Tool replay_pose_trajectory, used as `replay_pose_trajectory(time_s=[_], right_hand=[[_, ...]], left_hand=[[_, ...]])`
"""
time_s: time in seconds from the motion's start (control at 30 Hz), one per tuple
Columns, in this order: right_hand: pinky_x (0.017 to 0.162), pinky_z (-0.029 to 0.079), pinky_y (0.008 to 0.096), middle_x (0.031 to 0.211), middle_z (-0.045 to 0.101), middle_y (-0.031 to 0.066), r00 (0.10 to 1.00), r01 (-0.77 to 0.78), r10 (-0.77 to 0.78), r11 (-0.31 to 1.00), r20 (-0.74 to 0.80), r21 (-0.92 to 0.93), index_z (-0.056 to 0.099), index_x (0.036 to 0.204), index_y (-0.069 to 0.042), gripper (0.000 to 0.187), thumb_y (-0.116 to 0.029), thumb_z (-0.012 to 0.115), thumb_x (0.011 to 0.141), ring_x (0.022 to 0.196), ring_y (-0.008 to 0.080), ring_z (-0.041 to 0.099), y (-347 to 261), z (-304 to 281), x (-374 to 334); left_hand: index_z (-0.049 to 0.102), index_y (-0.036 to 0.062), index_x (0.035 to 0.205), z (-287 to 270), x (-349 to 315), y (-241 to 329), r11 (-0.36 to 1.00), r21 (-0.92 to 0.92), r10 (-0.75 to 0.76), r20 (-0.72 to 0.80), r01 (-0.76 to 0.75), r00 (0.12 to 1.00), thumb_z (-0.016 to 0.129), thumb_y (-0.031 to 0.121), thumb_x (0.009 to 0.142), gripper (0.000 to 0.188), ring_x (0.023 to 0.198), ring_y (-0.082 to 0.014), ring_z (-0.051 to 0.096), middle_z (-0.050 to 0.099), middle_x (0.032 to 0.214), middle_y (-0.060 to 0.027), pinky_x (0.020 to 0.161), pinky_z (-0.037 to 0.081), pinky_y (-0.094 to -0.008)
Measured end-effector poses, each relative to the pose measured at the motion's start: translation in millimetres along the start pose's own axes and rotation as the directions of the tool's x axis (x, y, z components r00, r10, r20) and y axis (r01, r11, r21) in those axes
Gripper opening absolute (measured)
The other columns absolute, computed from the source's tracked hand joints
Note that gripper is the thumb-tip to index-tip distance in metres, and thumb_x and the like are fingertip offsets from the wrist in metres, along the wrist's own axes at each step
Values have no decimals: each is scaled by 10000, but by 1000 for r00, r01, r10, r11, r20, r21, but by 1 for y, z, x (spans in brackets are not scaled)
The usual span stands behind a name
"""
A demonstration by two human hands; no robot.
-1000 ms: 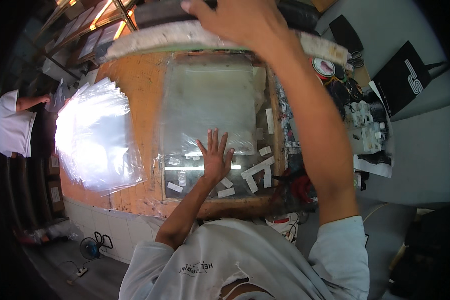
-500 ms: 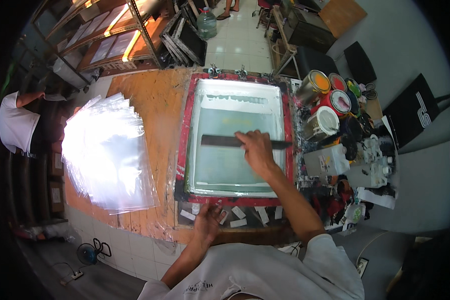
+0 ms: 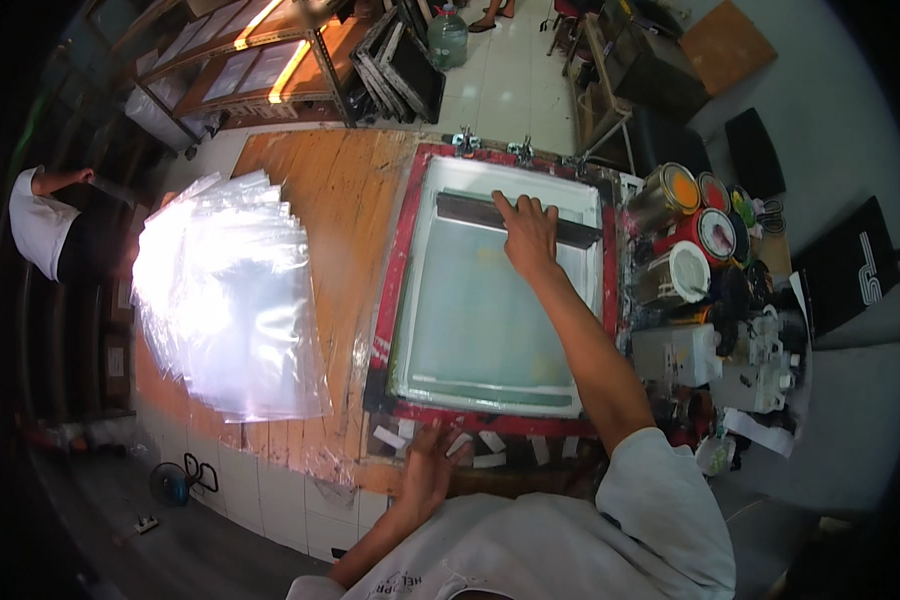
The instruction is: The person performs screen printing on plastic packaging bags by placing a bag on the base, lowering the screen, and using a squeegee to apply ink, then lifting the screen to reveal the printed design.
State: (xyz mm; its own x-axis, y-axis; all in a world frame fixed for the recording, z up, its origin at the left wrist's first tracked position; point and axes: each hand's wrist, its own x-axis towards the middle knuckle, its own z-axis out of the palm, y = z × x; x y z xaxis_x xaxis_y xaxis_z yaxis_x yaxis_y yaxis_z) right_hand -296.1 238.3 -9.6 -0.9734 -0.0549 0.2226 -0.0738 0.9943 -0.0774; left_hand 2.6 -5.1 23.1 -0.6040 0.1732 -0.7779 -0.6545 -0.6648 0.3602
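Observation:
A dark, long squeegee (image 3: 470, 211) lies across the far part of a printing screen, slightly tilted. My right hand (image 3: 532, 232) is closed over its middle, with the fingers on the far side. The screen has a red frame (image 3: 394, 270) and a pale greenish mesh (image 3: 490, 320), with white ink along its borders. At the frame's front edge, my left hand (image 3: 432, 466) is beside the frame with fingers apart and nothing held in it. Metal hinge clamps (image 3: 465, 141) are at the frame's far side.
Clear plastic bags (image 3: 240, 300) lie fanned on the wooden table (image 3: 345, 200) at left. Ink cans (image 3: 675, 190) and a white plastic jug (image 3: 675, 355) crowd the right side. White strips (image 3: 390, 437) lie by the front edge. Another person (image 3: 45, 220) stands at far left.
My right hand has pushed the squeegee away from me, from the middle of the screen to its far part. My left hand stays by the front edge. The whole view has shifted slightly.

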Motion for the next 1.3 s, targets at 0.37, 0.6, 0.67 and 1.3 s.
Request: replay_pose_trajectory(time_s=[0.37, 0.6, 0.67, 1.3], right_hand=[[911, 353, 509, 931, 526, 93, 997, 21, -33, 985, 67, 169, 501, 1509, -185, 733, 37, 599, 817, 934, 278, 526, -112, -97, -248], [932, 335, 528, 916, 497, 82, 998, 65, -62, 983, -22, 173, 475, 1529, -188, 731, 21, 609, 841, 936, 263, 511, -100, -64, -247], [943, 323, 541, 915, 488, 73, 997, 79, -75, 987, -33, 141, 474, 1530, -197, 728, 17, 615, 848, 944, 254, 509, -98, -55, -249], [1017, 315, 588, 1052, 607, 98, 989, 11, -12, 1000, -150, -6, 505, 1484, -235, 763, -107, 810, 797, 1070, 264, 573, 20, 27, 18]], left_hand=[[504, 78, 1339, -12, 13, -9, 995, 94, 15, 31, -18, 999, 559, 360, 1037, 417, 1343, -263, 449, 504, 1361, -101, 1085, 365, -538], [405, 40, 1473, -20, 36, -19, 993, 110, 43, -15, -41, 999, 523, 327, 1028, 543, 1406, -304, 422, 449, 1471, -133, 1128, 295, -573], [418, 40, 1471, -18, 38, -21, 994, 97, 55, -24, -53, 998, 541, 341, 1019, 557, 1421, -311, 413, 451, 1481, -140, 1134, 279, -579], [489, 81, 1346, -6, 29, -16, 993, 118, 28, -148, -11, 989, 639, 430, 964, 539, 1334, -280, 437, 489, 1360, -115, 1071, 335, -533]])
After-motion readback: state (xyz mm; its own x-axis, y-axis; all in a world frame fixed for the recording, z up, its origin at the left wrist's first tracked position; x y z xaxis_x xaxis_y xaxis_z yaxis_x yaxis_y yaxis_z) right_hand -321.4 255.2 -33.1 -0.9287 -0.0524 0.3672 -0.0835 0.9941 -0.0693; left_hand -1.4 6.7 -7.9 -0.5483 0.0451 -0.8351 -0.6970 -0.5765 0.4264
